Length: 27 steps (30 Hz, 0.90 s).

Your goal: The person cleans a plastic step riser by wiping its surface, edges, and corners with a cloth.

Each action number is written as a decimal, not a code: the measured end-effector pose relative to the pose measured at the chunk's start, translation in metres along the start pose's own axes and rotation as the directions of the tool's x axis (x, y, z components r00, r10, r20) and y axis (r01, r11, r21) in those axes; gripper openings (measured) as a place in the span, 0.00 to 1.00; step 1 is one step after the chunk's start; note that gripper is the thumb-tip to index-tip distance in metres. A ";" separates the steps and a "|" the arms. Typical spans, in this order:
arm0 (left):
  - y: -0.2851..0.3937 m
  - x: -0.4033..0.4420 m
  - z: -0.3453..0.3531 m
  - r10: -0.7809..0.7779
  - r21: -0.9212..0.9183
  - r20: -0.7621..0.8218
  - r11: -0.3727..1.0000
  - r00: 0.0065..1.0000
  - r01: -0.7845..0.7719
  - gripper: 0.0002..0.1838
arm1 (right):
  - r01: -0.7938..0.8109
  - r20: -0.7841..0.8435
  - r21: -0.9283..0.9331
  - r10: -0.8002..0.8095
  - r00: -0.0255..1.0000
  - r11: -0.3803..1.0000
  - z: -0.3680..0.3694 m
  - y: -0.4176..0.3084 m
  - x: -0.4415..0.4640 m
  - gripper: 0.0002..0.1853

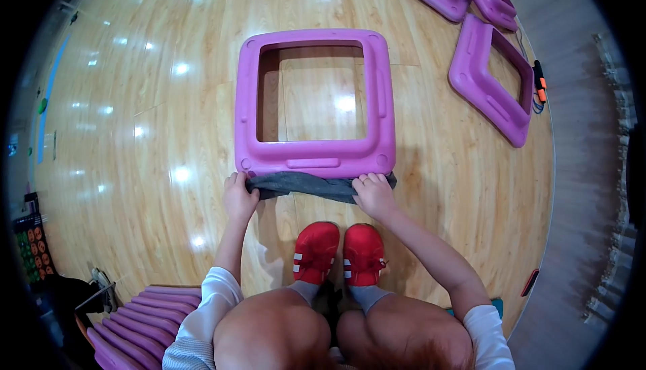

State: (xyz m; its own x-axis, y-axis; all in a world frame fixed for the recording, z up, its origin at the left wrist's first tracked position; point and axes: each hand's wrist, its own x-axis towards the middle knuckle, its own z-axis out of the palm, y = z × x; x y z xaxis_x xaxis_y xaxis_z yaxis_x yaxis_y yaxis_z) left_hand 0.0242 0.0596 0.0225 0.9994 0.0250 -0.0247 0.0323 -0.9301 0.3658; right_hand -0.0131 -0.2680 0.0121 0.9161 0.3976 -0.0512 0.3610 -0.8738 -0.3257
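A purple square frame (247, 101) with an open middle lies on the wooden floor ahead of me. Along its near edge stretches a dark grey cloth (303, 184). My left hand (239, 196) is closed on the cloth's left end, at the frame's near left corner. At the near right corner, the fingers of my right hand (375, 195) are curled over the other part of the cloth, with a short end sticking out beyond them.
More purple frames (481, 80) lie at the upper right, beside a black and orange object (540, 82). A row of purple pieces (145, 319) is at the lower left. My red shoes (316, 252) are just below the cloth.
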 end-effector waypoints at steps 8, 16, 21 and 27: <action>-0.025 0.009 -0.011 0.131 -0.485 0.471 0.864 0.872 0.132 0.14 | -0.205 0.121 0.557 0.165 0.979 0.805 -0.021 -0.008 0.021 0.16; -0.028 0.016 -0.018 -0.108 -0.482 0.212 0.853 0.971 0.200 0.14 | -0.156 0.066 0.433 0.142 0.988 0.888 -0.011 0.001 0.014 0.15; -0.013 0.017 -0.022 -0.181 -0.307 -0.131 0.942 0.975 0.134 0.16 | -0.050 -0.219 0.360 0.137 0.966 0.931 -0.041 -0.004 0.030 0.14; 0.018 0.057 -0.027 -0.139 -0.200 -0.242 0.976 0.960 0.091 0.13 | -0.281 -0.197 0.280 0.341 0.919 0.918 -0.069 0.000 0.067 0.12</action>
State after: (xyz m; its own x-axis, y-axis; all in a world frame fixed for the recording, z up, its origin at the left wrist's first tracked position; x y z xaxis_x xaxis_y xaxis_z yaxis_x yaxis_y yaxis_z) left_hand 0.0817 0.0547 0.0531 0.9585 0.2421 0.1503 0.1254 -0.8318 0.5407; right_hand 0.0608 -0.2605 0.0742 0.9995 0.0120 0.0282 0.0255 -0.8357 -0.5486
